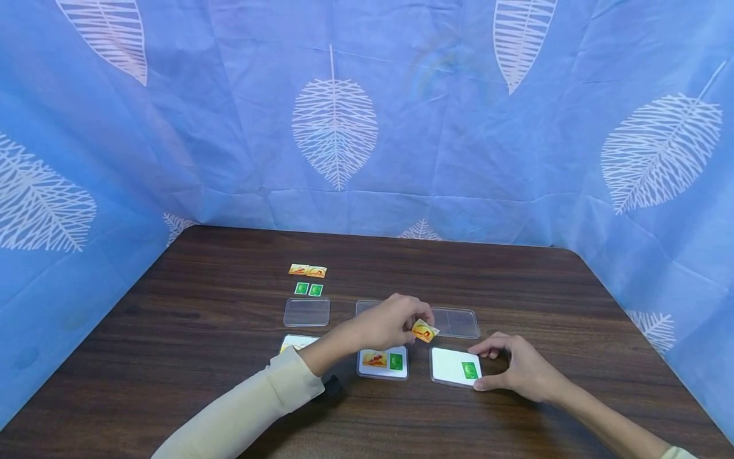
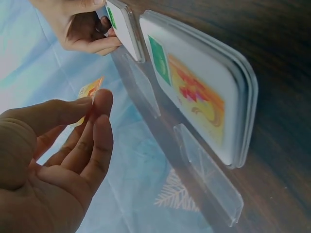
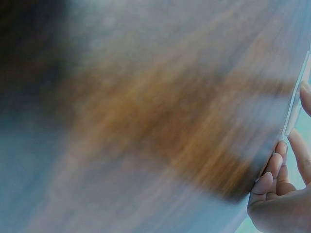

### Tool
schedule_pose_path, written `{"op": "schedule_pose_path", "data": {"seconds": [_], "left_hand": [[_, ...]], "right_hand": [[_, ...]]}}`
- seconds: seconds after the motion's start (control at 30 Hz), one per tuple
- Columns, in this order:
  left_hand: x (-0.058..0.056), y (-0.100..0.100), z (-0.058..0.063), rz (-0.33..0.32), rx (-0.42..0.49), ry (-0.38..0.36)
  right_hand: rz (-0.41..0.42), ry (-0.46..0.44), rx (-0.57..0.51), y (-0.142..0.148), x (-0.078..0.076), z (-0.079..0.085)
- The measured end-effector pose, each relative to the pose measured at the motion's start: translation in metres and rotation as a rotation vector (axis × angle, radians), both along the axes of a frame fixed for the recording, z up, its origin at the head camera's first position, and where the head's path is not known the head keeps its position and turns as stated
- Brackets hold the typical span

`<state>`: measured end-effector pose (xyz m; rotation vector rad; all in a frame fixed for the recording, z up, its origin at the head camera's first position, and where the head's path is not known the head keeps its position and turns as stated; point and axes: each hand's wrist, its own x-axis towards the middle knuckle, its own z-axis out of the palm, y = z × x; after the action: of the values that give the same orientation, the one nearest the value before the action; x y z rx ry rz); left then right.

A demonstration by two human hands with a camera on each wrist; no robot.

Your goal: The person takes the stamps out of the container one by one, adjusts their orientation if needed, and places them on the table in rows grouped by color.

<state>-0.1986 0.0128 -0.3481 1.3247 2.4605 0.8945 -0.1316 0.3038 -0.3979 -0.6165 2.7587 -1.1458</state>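
My left hand (image 1: 392, 320) pinches a small orange-and-yellow stamp (image 1: 425, 331) between thumb and fingertips, held above the table. At the right, my right hand (image 1: 518, 370) grips the right edge of a flat clear case with a white face (image 1: 447, 360), thumb at the near corner and fingers at the far one. One green stamp (image 1: 469, 370) lies on that white face. Just left of it, a second white-faced case (image 1: 383, 377) bears an orange stamp (image 1: 374, 359) and a green stamp (image 1: 395, 361). My left forearm partly covers a third case (image 1: 295, 341).
Behind the cases lie clear lids: the left one (image 1: 306, 312), the right one (image 1: 459, 322), and a middle one (image 1: 367, 306) partly hidden by my left hand. Farther back are two green stamps (image 1: 301, 289) and two orange stamps (image 1: 317, 272). Blue leaf-patterned cloth (image 1: 395, 127) surrounds the wooden table (image 1: 201, 331).
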Motion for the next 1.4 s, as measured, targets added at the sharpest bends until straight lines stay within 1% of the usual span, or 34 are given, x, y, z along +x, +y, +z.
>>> {"op": "schedule_pose_path", "data": {"seconds": [0.13, 0.23, 0.37, 0.43, 0.63, 0.77, 1.1, 1.23, 1.4], "left_hand": [[0.004, 0.000, 0.001, -0.036, -0.030, 0.099], [0.007, -0.001, 0.001, -0.050, -0.053, 0.152], [0.008, -0.002, -0.001, -0.050, -0.069, 0.169], [0.008, -0.003, -0.001, -0.049, -0.065, 0.162], [0.005, -0.007, -0.002, -0.056, -0.028, 0.104], [0.004, -0.010, -0.002, -0.053, -0.026, 0.081], [0.002, -0.022, -0.003, 0.015, -0.036, 0.057], [0.002, -0.027, -0.003, 0.027, -0.021, 0.045], [-0.001, -0.034, -0.004, 0.039, -0.009, 0.054]], "right_hand": [[0.000, 0.002, 0.002, 0.000, 0.000, 0.001], [0.001, 0.000, 0.002, 0.000, 0.000, 0.001], [0.005, -0.001, -0.001, 0.000, 0.000, 0.001], [0.006, 0.001, -0.001, 0.000, 0.000, 0.001], [0.005, 0.004, 0.004, 0.001, -0.001, 0.000], [0.003, 0.003, 0.004, 0.001, -0.001, -0.001], [-0.002, -0.002, 0.008, 0.001, 0.000, 0.000], [-0.003, -0.008, 0.007, 0.000, 0.000, 0.000], [-0.003, -0.009, 0.013, 0.000, -0.001, 0.000]]}}
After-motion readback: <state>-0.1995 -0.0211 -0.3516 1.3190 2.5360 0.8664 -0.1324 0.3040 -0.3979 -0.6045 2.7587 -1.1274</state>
